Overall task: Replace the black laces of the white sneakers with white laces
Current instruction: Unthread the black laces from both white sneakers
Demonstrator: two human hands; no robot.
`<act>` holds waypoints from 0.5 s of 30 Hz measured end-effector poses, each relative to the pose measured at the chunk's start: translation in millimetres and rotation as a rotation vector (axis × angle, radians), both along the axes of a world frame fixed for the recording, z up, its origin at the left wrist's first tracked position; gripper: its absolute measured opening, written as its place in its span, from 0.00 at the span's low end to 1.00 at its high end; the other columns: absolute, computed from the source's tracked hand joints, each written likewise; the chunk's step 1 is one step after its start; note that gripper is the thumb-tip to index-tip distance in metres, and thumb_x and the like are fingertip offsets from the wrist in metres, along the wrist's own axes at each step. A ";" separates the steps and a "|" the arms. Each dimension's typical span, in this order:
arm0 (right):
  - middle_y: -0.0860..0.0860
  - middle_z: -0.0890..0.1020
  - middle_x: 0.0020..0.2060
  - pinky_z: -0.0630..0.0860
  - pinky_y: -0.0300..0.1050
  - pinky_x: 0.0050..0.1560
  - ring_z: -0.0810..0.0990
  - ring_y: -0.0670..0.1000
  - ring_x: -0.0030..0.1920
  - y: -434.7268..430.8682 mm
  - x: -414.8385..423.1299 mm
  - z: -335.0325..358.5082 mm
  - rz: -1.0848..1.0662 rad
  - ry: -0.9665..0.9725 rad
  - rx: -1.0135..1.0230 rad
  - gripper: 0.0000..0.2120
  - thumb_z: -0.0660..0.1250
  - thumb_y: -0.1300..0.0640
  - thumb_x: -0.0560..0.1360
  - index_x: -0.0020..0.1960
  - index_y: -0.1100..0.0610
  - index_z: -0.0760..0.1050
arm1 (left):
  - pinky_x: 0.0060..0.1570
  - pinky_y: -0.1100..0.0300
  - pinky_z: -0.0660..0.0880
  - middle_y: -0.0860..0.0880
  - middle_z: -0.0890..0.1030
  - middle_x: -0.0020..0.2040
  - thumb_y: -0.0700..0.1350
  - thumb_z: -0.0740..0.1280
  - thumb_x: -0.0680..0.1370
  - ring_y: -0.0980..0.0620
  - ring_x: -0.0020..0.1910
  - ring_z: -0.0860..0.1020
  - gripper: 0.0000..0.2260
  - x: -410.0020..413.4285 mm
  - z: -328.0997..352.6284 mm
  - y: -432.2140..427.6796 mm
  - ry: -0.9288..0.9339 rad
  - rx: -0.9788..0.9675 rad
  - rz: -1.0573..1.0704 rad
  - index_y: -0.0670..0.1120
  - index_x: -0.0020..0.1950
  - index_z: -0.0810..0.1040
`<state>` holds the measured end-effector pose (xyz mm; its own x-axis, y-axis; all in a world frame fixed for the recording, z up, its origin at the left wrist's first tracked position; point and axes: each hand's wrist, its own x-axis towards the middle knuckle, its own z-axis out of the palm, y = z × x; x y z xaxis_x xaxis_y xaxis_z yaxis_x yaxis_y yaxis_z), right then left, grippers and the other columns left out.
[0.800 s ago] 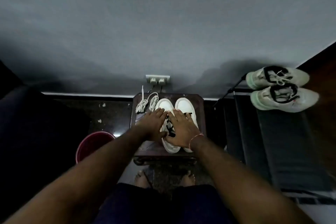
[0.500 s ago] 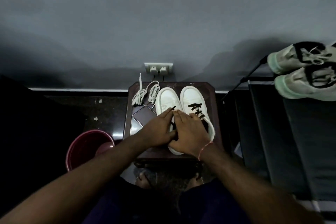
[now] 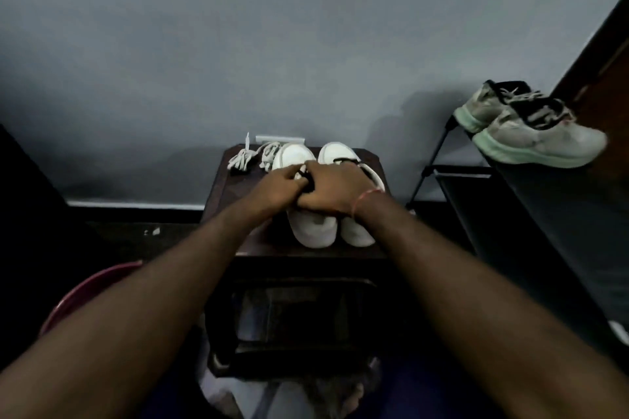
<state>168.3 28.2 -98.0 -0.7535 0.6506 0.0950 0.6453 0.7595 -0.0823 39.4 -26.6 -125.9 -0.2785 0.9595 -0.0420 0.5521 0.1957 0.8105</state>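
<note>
Dark stool [image 3: 223,189]: L grip [image 3: 282,188] & R grip [image 3: 335,192] (touching) pinch black lace [image 3: 305,177] on sneaker [image 3: 313,231].

Left grip [image 3: 282,185] pinches black lace [image 3: 304,176] on left sneaker [image 3: 313,230]; right grip [image 3: 335,189] rests on same sneaker. White laces [image 3: 243,160] on worktop [image 3: 228,187] beside toes.

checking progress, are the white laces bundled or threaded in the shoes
Bundled: the white laces lie coiled on the stool, left of the sneakers.

The left hand [image 3: 277,187] and right hand [image 3: 332,190] hide the lacing of the left white sneaker [image 3: 313,228], the black lace [image 3: 308,177] shows only as a sliver, perhaps pinched, and the forearm cuts off the red bucket [image 3: 85,286].
</note>
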 end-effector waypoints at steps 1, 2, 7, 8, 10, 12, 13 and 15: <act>0.54 0.83 0.53 0.66 0.50 0.50 0.79 0.58 0.55 -10.3 3.7 4.0 -0.013 -0.022 -0.013 0.25 0.62 0.39 0.70 0.61 0.52 0.72 | 0.58 0.53 0.75 0.46 0.83 0.54 0.49 0.64 0.71 0.49 0.55 0.80 0.17 6.0 -1.8 -11.8 -0.049 0.039 0.058 0.48 0.58 0.81; 0.55 0.82 0.54 0.66 0.53 0.56 0.78 0.58 0.58 -14.9 6.4 4.1 -0.020 -0.033 -0.008 0.26 0.61 0.40 0.70 0.63 0.52 0.71 | 0.57 0.50 0.76 0.46 0.84 0.52 0.52 0.63 0.68 0.48 0.54 0.81 0.20 8.6 -5.4 -17.0 -0.065 0.084 0.097 0.49 0.56 0.82; 0.54 0.79 0.59 0.41 0.76 0.67 0.64 0.60 0.71 -31.6 15.1 0.0 -0.168 -0.046 0.021 0.32 0.52 0.36 0.67 0.69 0.44 0.67 | 0.52 0.52 0.75 0.42 0.84 0.48 0.42 0.64 0.74 0.44 0.51 0.81 0.13 19.7 9.9 -28.7 0.065 0.059 0.107 0.47 0.56 0.82; 0.55 0.80 0.58 0.42 0.77 0.66 0.66 0.60 0.70 -36.9 17.7 -1.0 -0.173 -0.034 0.015 0.30 0.54 0.36 0.68 0.69 0.43 0.66 | 0.52 0.53 0.75 0.42 0.84 0.49 0.40 0.64 0.75 0.44 0.52 0.81 0.12 22.5 11.6 -31.9 0.089 0.072 0.109 0.46 0.56 0.82; 0.54 0.82 0.54 0.43 0.77 0.66 0.72 0.60 0.66 -40.9 21.5 -1.5 -0.170 -0.024 -0.016 0.29 0.56 0.36 0.68 0.68 0.43 0.66 | 0.54 0.53 0.75 0.41 0.83 0.52 0.39 0.62 0.76 0.43 0.54 0.80 0.13 30.2 12.1 -35.3 0.121 0.053 0.106 0.45 0.58 0.81; 0.53 0.84 0.50 0.43 0.76 0.66 0.76 0.59 0.62 -40.1 20.7 0.6 -0.182 -0.029 -0.030 0.29 0.56 0.36 0.68 0.67 0.43 0.67 | 0.54 0.54 0.73 0.40 0.82 0.55 0.39 0.62 0.77 0.42 0.56 0.79 0.15 32.9 11.8 -34.1 0.142 0.034 0.124 0.45 0.61 0.79; 0.53 0.84 0.48 0.44 0.76 0.67 0.77 0.59 0.61 -39.0 18.9 -0.3 -0.192 -0.027 -0.030 0.30 0.55 0.36 0.67 0.67 0.43 0.67 | 0.54 0.55 0.72 0.40 0.82 0.56 0.40 0.62 0.77 0.42 0.56 0.78 0.15 32.8 11.6 -32.6 0.153 0.034 0.130 0.45 0.63 0.79; 0.53 0.84 0.46 0.46 0.74 0.66 0.78 0.59 0.58 -38.4 17.6 -0.3 -0.201 -0.037 -0.011 0.31 0.53 0.36 0.65 0.66 0.43 0.68 | 0.55 0.56 0.71 0.41 0.81 0.57 0.42 0.61 0.78 0.42 0.58 0.78 0.16 31.1 9.3 -29.4 0.183 0.037 0.134 0.46 0.64 0.78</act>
<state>185.8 -10.3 -98.3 -0.6115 0.7888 0.0616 0.7864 0.6145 -0.0629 70.5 -56.0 -116.6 -0.4036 0.9132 0.0558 0.6618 0.2493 0.7070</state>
